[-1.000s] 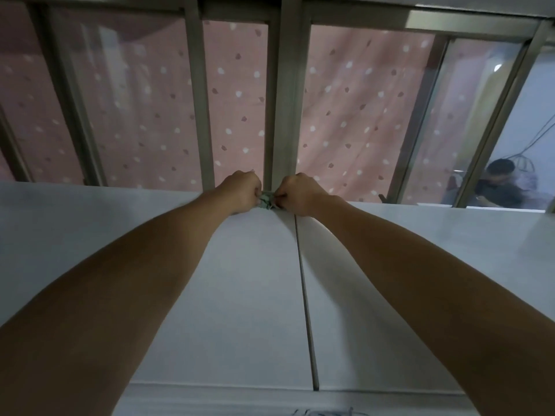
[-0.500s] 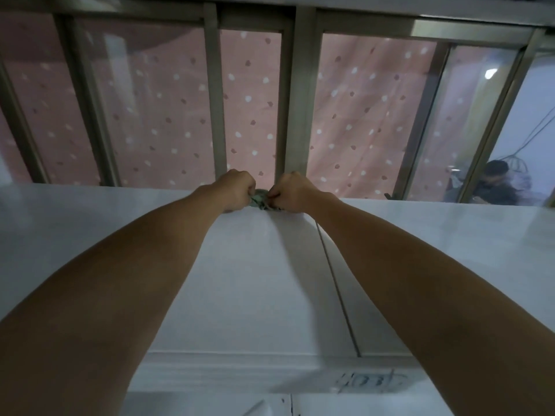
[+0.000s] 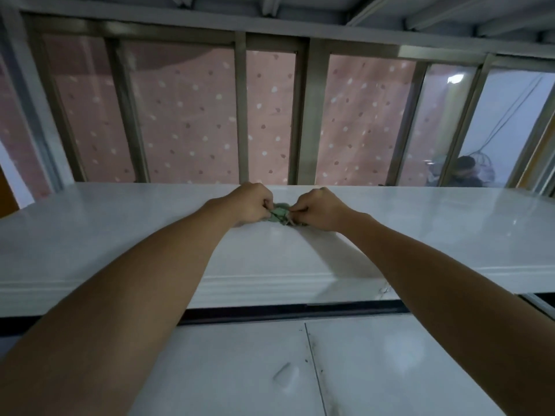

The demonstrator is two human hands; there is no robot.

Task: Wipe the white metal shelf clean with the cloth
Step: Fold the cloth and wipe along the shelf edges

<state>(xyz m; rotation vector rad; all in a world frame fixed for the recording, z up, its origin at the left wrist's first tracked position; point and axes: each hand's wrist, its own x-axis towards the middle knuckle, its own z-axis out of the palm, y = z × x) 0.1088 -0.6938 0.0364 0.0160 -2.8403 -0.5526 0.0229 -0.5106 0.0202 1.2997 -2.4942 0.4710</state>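
The white metal shelf (image 3: 120, 229) stretches across the view, its glossy top reaching back to the window frame. A small green cloth (image 3: 280, 214), bunched up, lies on that top near the far edge. My left hand (image 3: 250, 205) grips the cloth's left side with curled fingers. My right hand (image 3: 316, 210) pinches its right side. Both fists sit knuckle to knuckle with only a small patch of cloth showing between them. Both forearms reach up over the shelf's moulded front edge.
A metal-framed window (image 3: 303, 115) with a pink dotted curtain behind it stands right behind the shelf. Below the shelf's front edge are white cabinet doors (image 3: 390, 364) with a seam and dirt marks. A seated person (image 3: 465, 172) is visible far right through the glass.
The view has dropped and pulled back, so the shelf's front edge and the doors below now show. Both hands have stayed clenched on the cloth, slightly nearer the front than before.
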